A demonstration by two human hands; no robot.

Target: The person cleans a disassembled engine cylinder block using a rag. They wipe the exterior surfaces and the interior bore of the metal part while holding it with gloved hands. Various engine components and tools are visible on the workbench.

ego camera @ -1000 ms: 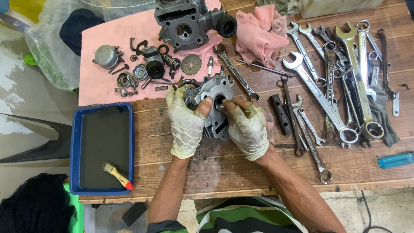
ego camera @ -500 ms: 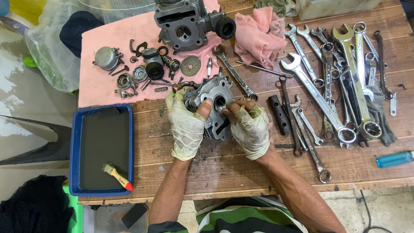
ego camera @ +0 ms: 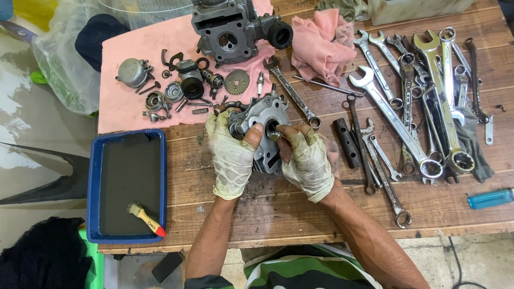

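Head view, left to right: a blue plastic tray (ego camera: 92,187) of dark liquid holds a small brush (ego camera: 145,219). Beside it, your left hand (ego camera: 231,155), in a grimy pale glove, and your gloved right hand (ego camera: 309,160) clamp together around a grey cast-metal engine cover (ego camera: 265,115) resting on the rough wooden bench (ego camera: 300,214). Small metal parts (ego camera: 182,88) lie on a pink cloth (ego camera: 134,48) behind it. To your right, steel wrenches (ego camera: 417,96) lie heaped, and a blue lighter (ego camera: 490,198) sits near the edge.
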